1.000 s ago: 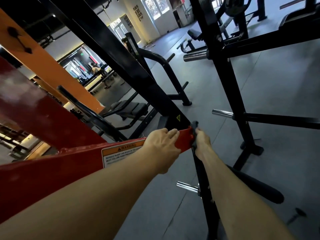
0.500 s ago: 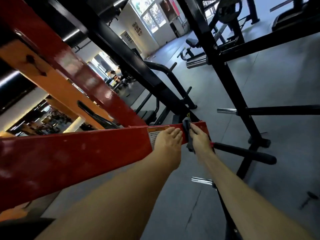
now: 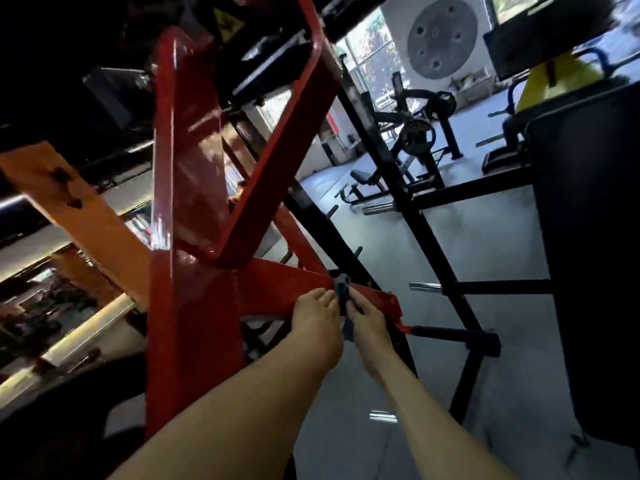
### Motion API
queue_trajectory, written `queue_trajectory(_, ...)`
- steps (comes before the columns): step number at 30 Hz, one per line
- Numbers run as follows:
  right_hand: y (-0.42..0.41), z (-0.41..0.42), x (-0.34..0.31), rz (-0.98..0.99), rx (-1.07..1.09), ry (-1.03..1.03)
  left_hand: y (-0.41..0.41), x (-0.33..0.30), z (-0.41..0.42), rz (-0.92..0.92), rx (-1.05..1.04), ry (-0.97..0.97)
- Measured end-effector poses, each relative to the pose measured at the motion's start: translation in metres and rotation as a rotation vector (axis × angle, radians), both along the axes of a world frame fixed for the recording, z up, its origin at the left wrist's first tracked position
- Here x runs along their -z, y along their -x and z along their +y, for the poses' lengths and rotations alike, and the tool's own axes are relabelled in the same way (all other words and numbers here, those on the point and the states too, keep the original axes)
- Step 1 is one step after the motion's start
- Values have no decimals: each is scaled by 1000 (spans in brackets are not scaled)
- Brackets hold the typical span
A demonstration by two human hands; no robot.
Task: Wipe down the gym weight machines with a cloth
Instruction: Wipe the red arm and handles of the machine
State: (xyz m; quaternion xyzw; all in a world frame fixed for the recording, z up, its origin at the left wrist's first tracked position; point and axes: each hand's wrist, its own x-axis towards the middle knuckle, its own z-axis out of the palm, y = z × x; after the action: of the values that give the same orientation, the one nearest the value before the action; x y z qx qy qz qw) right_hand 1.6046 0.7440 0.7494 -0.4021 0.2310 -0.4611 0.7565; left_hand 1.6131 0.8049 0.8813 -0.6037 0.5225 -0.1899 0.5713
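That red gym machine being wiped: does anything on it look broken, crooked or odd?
Nothing stands out. The red frame looks glossy and whole. The left hand rests on its lower bar, and the right hand holds the dark cloth against it.

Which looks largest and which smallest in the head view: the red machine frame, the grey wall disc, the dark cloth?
1. Red machine frame, by far the largest, though it is nearest the camera.
2. Grey wall disc, far away, so its true size is unsure.
3. Dark cloth, pinched by the right hand.
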Motion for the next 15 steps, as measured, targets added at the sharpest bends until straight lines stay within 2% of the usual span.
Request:
queue_trajectory(7, 24, 63, -68, -47, 69, 18, 16, -64, 61, 101, 18, 64)
queue_trajectory(11, 30, 109, -114, -133, 113, 23, 25, -131, 102, 20, 30, -15)
queue_trajectory(15, 30, 149, -142, -195, 153, 91, 44, -180, 158, -24, 97, 38)
